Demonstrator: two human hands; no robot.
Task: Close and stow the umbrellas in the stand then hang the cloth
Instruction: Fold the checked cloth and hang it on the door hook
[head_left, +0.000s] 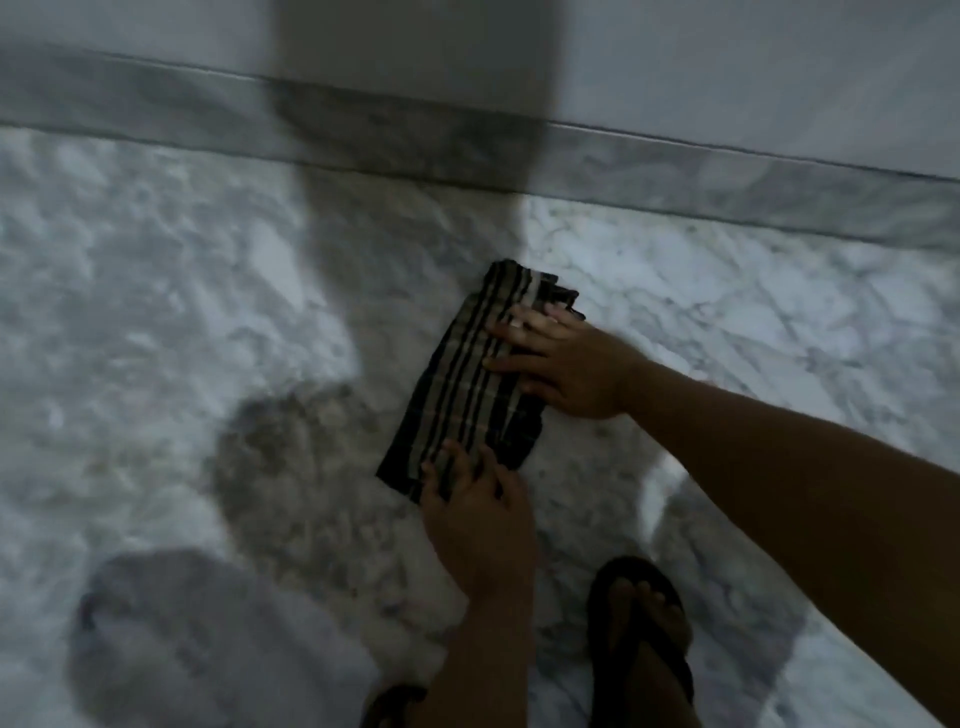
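The marble floor (156, 291) fills the frame. In the middle lies a folded striped cloth (467, 379). The left hand (475, 512) and right hand (566, 364) press flat on it, fingers straight.

One cloth (467, 384), striped and folded, lies on the marble floor (156, 312). Two hands rest on it with flat fingers: the right hand (561, 364) on the cloth's far half, the left hand (472, 499) on the cloth's near end. Two dark sandals show nearer than the cloth: one sandal (641, 639) on a foot to the cloth's near right, a second sandal (389, 704) partly hidden under the left forearm. One skirting strip (727, 176) runs beyond the cloth
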